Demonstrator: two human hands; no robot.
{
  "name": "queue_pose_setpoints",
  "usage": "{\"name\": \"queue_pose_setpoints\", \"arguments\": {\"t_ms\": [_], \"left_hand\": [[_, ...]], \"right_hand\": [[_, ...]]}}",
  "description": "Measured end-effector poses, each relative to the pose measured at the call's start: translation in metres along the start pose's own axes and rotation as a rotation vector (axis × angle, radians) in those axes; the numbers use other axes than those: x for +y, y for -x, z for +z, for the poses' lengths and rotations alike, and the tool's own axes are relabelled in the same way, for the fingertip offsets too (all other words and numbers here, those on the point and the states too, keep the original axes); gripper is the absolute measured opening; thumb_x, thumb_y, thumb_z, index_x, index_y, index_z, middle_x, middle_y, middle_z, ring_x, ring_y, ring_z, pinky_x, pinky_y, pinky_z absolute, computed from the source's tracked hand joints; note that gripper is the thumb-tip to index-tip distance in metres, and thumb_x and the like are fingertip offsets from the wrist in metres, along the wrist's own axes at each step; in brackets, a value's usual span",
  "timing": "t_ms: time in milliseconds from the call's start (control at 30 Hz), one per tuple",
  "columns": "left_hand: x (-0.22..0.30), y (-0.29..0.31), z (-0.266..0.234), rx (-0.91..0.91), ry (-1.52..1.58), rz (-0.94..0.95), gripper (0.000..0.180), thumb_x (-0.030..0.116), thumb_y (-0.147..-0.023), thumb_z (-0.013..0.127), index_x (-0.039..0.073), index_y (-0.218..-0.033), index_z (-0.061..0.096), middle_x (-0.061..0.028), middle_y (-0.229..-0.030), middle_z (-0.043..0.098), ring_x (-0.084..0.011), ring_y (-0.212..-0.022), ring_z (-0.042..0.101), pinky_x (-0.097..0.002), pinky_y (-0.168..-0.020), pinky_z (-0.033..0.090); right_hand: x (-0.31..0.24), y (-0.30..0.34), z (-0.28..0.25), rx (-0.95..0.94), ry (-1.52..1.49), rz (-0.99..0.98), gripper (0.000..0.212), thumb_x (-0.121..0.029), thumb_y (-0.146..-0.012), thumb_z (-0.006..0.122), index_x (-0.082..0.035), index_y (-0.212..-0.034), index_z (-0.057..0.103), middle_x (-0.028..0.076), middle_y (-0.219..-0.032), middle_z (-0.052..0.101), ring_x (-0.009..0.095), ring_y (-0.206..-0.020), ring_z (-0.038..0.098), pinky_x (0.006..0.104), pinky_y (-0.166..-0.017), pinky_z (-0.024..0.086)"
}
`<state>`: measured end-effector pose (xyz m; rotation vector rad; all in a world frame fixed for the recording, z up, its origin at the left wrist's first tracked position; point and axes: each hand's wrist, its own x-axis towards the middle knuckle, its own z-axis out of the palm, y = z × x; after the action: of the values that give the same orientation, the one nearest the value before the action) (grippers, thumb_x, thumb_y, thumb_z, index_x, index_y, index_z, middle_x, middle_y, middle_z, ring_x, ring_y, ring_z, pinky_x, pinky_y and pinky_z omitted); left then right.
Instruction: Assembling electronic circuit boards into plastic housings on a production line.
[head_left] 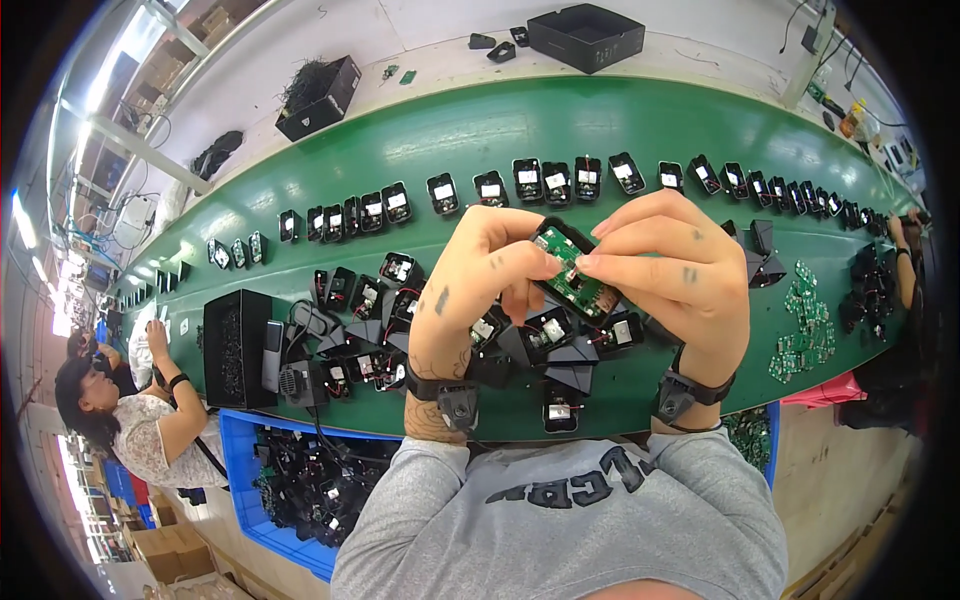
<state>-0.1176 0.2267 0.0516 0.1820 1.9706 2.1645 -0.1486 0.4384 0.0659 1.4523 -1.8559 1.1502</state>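
Above the middle of the green table, my left hand (485,265) is closed around one side of a small black plastic housing (604,318). A green circuit board (585,289) with small components lies in that housing, face up and tilted. My left thumb presses on the board near its middle. From the other side my right hand (685,260) comes in with thumb and fingers pinched, its thumb tip at a small pale part on the board. Whatever lies between those fingertips is too small to make out. Each wrist wears a strap with a black device.
Rows of open black housings (442,194) line the table (480,120), and more lie jumbled below my hands. A black bin (238,302) stands left, loose green boards (803,325) right. A blue crate (240,470) is at the near edge. A co-worker (150,430) sits at far left.
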Motion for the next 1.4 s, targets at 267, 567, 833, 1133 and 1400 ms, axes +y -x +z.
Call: {"name": "queue_pose_setpoints", "arguments": {"t_ms": [267,567,833,1133,1400], "left_hand": [[-0.005,-0.006,-0.007,-0.080,-0.036,-0.017,0.032,0.026,-0.075,0.061,-0.006,-0.076,0.068,-0.0091,-0.053,0.059,-0.0119,-0.037,0.053,-0.0214,-0.038,0.041],[-0.002,-0.005,-0.007,-0.117,-0.056,-0.035,0.032,0.024,-0.074,0.061,-0.007,-0.076,0.068,-0.0073,-0.054,0.059,-0.0126,-0.040,0.055,-0.0214,-0.038,0.041],[-0.003,0.005,0.018,0.213,0.007,0.258,0.029,0.008,-0.075,0.067,-0.008,-0.099,0.067,-0.0078,-0.076,0.067,-0.0084,-0.056,0.060,-0.0216,-0.049,0.048],[-0.010,0.000,0.038,0.742,-0.757,0.973,0.042,0.000,-0.067,0.066,-0.005,-0.109,0.067,-0.0124,-0.085,0.071,-0.0144,-0.071,0.069,-0.0240,-0.065,0.055],[-0.020,-0.008,0.036,0.773,-0.664,0.985,0.049,-0.001,-0.064,0.069,-0.005,-0.113,0.064,-0.0122,-0.086,0.069,-0.0169,-0.064,0.066,-0.0264,-0.057,0.055]], "right_hand": [[0.000,-0.002,0.003,0.031,0.104,-0.024,0.027,-0.005,-0.060,0.071,-0.003,-0.087,0.070,0.006,-0.084,0.063,0.027,-0.087,0.063,0.0363,-0.072,0.053],[0.001,-0.002,0.003,0.024,0.131,-0.014,0.025,-0.008,-0.061,0.076,-0.009,-0.086,0.074,0.006,-0.088,0.065,0.029,-0.092,0.064,0.0363,-0.074,0.051],[-0.010,-0.003,0.008,0.053,0.139,0.258,0.013,-0.004,-0.067,0.075,-0.006,-0.077,0.067,0.005,-0.103,0.062,0.031,-0.114,0.054,0.0420,-0.092,0.044],[0.005,0.003,0.032,0.342,-0.268,0.547,0.011,-0.003,-0.072,0.076,-0.006,-0.082,0.075,0.006,-0.111,0.061,0.027,-0.118,0.053,0.0408,-0.098,0.041],[0.006,-0.002,0.041,0.367,-0.051,0.318,0.017,0.007,-0.071,0.072,-0.003,-0.085,0.074,0.014,-0.124,0.058,0.035,-0.130,0.044,0.0525,-0.108,0.036]]}}
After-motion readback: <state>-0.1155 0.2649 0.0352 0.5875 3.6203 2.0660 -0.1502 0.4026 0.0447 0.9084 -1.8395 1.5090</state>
